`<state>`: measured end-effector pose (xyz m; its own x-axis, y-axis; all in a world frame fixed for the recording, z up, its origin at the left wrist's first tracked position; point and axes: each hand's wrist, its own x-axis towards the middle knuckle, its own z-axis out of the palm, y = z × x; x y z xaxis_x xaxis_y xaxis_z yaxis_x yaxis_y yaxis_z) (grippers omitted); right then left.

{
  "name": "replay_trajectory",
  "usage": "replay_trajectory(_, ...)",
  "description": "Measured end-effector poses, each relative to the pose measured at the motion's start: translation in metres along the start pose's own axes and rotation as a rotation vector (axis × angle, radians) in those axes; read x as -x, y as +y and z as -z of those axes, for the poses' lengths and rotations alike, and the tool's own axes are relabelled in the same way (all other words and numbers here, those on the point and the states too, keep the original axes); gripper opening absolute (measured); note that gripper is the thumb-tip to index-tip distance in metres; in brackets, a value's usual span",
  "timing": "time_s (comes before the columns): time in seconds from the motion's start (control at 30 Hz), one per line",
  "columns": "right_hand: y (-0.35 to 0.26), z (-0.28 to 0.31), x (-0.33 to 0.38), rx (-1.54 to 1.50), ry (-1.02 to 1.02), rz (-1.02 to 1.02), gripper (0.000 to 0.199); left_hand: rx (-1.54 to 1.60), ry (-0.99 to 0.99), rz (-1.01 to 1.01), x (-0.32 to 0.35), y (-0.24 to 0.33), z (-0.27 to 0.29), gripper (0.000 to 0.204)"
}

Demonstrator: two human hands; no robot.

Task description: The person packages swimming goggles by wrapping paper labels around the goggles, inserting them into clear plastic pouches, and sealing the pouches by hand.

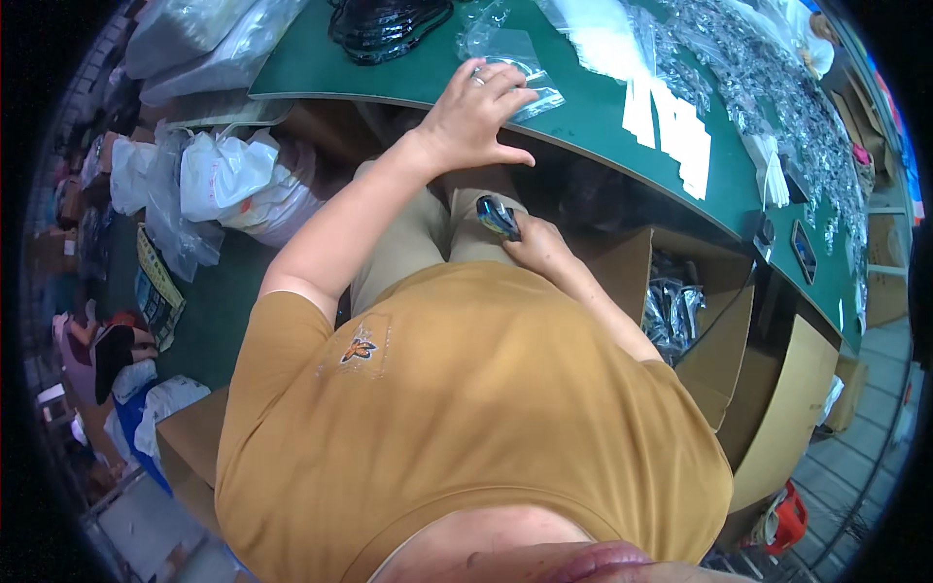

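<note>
My left hand [481, 112] reaches over the near edge of the green table, thumb stretched away from the fingers. Its fingers lie over a small clear plastic bag [546, 100], and whatever the bag holds is partly hidden by them. Low over my lap, my right hand [544, 245] is closed round one end of a small dark glossy object [497, 216]. That object has a shiny, bluish-yellow sheen; its kind is not clear. Another crumpled clear bag [483, 24] lies just beyond my left hand.
The green table [603, 126] curves across the front. On it are a black glossy bundle [389, 27], white paper strips [671, 131], a heap of clear-bagged pieces [777, 117] and a phone [804, 251]. A cardboard box [714, 364] with bagged items [671, 311] stands at my right. White bags [228, 175] sit left.
</note>
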<state>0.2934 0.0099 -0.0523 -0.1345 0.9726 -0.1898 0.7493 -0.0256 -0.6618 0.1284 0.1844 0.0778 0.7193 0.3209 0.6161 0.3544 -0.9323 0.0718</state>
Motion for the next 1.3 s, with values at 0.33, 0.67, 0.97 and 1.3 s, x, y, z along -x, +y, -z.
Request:
replay_trajectory(0.33, 0.0, 0.002, -0.007, 0.026, -0.079, 0.034, 0.034, 0.047, -0.016, 0.117, 0.036, 0.022, 0.004, 0.015)
replay_trajectory(0.67, 0.003, 0.023, 0.005, -0.735, -0.194, -0.268, 0.03, 1.074, 0.141, 1.131, 0.169, 0.062, 0.032, 0.014)
replay_trajectory(0.97, -0.094, 0.025, -0.003, -1.139, -0.168, -0.22, 0.03, 0.526, 0.131, 0.666, 0.158, 0.078, 0.036, 0.012)
replay_trajectory(1.3, -0.08, 0.0, -0.013, -1.144, 0.165, -0.08, 0.02, 1.255, 0.422, 1.13, 0.183, 0.063, 0.021, 0.017)
